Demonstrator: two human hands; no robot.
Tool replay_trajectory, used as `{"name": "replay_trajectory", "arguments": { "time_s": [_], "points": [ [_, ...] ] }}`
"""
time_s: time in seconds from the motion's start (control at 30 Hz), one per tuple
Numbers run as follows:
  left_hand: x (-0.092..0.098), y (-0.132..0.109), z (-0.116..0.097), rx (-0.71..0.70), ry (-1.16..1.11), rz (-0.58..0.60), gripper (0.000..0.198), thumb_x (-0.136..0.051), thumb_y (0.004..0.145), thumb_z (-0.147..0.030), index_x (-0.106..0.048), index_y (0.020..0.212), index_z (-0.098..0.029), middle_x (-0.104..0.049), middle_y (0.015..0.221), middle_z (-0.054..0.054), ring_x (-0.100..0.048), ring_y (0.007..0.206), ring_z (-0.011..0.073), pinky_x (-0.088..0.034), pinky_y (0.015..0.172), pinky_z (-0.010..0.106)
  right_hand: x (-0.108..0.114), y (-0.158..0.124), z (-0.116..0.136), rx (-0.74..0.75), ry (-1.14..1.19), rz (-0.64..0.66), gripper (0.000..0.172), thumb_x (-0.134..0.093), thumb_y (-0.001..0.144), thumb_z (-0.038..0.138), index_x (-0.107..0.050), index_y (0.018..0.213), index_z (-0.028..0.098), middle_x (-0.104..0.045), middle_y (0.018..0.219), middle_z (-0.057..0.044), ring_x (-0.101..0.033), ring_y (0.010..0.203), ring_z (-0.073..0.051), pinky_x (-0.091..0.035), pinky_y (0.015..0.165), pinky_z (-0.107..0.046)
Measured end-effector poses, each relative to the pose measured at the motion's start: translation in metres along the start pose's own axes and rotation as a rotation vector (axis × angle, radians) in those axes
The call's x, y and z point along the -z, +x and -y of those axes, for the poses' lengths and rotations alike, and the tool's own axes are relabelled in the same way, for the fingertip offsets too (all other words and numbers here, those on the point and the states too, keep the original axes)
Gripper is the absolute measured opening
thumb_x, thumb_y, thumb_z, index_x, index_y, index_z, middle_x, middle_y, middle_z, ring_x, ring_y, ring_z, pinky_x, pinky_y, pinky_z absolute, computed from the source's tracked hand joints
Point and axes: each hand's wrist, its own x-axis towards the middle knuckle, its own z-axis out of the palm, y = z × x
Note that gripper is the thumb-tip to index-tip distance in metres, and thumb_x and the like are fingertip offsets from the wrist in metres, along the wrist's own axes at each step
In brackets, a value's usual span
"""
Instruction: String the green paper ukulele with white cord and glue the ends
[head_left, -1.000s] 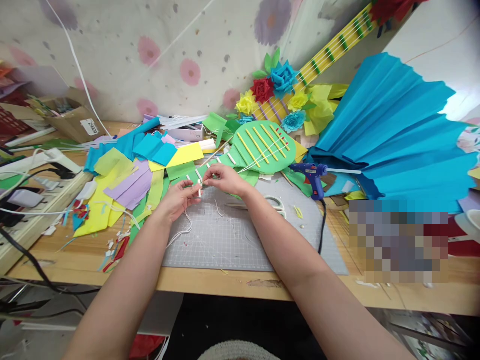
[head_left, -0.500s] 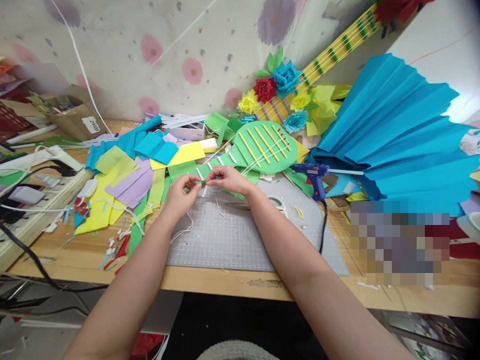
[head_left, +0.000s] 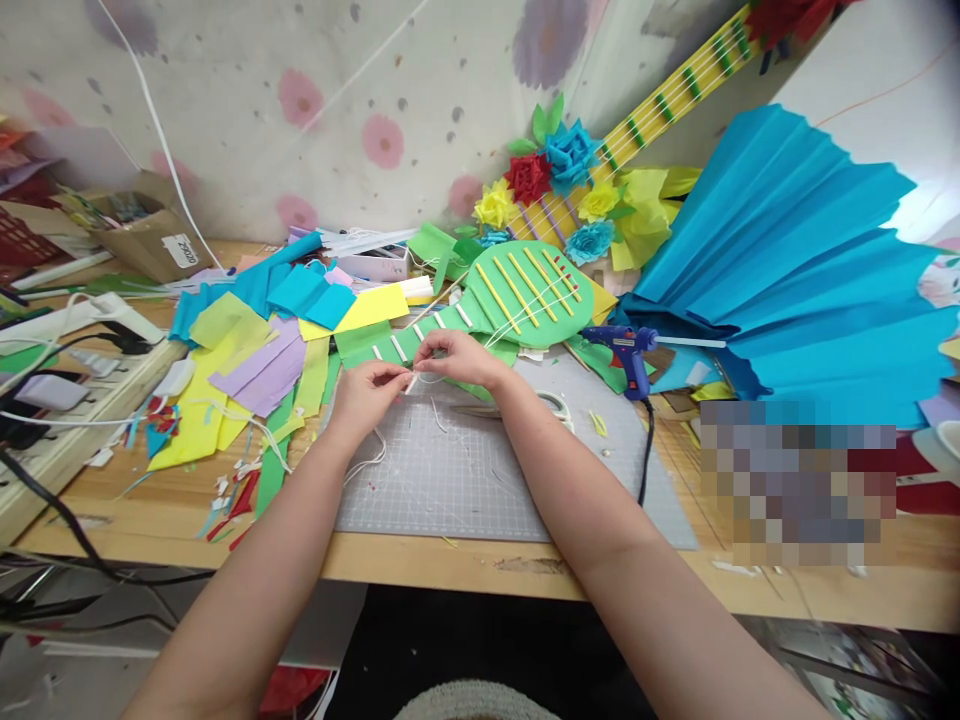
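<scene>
A green paper guitar (head_left: pixel 517 295) with yellow strips and white frets lies at the back of the grey cutting mat (head_left: pixel 450 480). Thin white strings (head_left: pixel 517 318) run from its body toward my hands. My left hand (head_left: pixel 367 395) pinches a small white strip and string end over the guitar's neck, fingers closed. My right hand (head_left: pixel 457 358) pinches the same white string just to the right, fingers pressed together. Both hands meet at the neck's near end.
A blue glue gun (head_left: pixel 626 352) stands right of the mat, its cord trailing forward. White scissors (head_left: pixel 555 408) lie behind my right forearm. Coloured paper scraps (head_left: pixel 255 360) cover the left, a large blue paper fan (head_left: pixel 787 270) the right. Paper flowers (head_left: pixel 547 180) lean on the wall.
My hands shifted slightly right and up along the guitar neck, then my left hand's fingers closed tighter toward my right hand. The guitar itself barely moved.
</scene>
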Motion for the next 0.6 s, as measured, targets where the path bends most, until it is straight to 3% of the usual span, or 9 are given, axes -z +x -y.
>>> {"name": "replay_trajectory", "arguments": {
  "time_s": [0.13, 0.3, 0.6],
  "points": [
    [-0.0008, -0.0005, -0.0036, 0.086, -0.086, -0.005, 0.015, -0.07, 0.062, -0.032, -0.069, 0.069, -0.018, -0.066, 0.066, 0.002, -0.061, 0.063, 0.0165, -0.052, 0.053, 0.027, 0.0038, -0.0014, 0.0018, -0.021, -0.056, 0.018, 0.003, -0.063, 0.07, 0.015, -0.065, 0.07, 0.013, -0.062, 0.072, -0.001, -0.053, 0.072, -0.012, -0.04, 0.072, -0.026],
    [-0.0002, 0.0008, -0.0004, 0.038, -0.024, -0.025, 0.014, -0.07, 0.061, -0.03, -0.067, 0.068, -0.019, -0.065, 0.065, 0.0, -0.059, 0.059, 0.0142, -0.049, 0.054, 0.025, 0.003, -0.0012, 0.0025, -0.044, -0.065, 0.077, 0.006, -0.063, 0.07, 0.014, -0.067, 0.074, 0.013, -0.064, 0.073, 0.0, -0.053, 0.069, -0.01, -0.039, 0.067, -0.024],
    [-0.0012, -0.0019, -0.0039, -0.074, 0.357, -0.078, 0.008, -0.062, 0.067, -0.027, -0.062, 0.064, -0.019, -0.063, 0.067, 0.001, -0.056, 0.062, 0.0144, -0.04, 0.061, 0.026, -0.0052, 0.0007, 0.0009, -0.03, -0.093, 0.126, 0.005, -0.066, 0.069, 0.013, -0.069, 0.072, 0.014, -0.064, 0.07, 0.001, -0.054, 0.066, -0.01, -0.038, 0.064, -0.023]
  ]
}}
